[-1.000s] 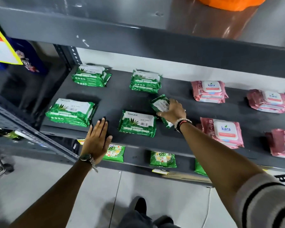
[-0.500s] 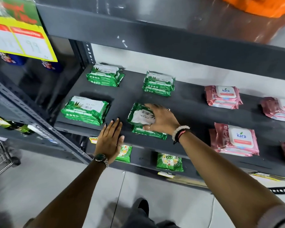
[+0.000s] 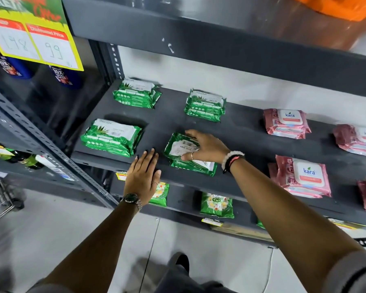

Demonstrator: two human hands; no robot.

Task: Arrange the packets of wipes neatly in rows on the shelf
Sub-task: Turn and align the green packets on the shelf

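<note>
On the dark grey shelf (image 3: 247,132) lie green Origami wipe packets in small stacks: back left (image 3: 135,95), back middle (image 3: 205,105), front left (image 3: 111,136). At the front middle, my right hand (image 3: 205,148) presses on a green packet (image 3: 179,145) that lies turned upside down atop another green packet (image 3: 193,167). My left hand (image 3: 143,175) rests flat, fingers apart, on the shelf's front edge just left of that stack, holding nothing. Pink Kara packets lie to the right: back (image 3: 286,123), far right (image 3: 357,139), front (image 3: 302,176).
A lower shelf holds green floral packets (image 3: 217,205). A yellow price sign (image 3: 30,32) hangs at upper left over dark bottles (image 3: 65,77). The upper shelf beam (image 3: 220,45) overhangs. A perforated upright post (image 3: 40,142) stands left; a trolley (image 3: 0,197) is on the floor.
My right hand carried the green packet left and laid it on the front-middle packet. The view shifted left. My left hand stayed on the shelf edge.
</note>
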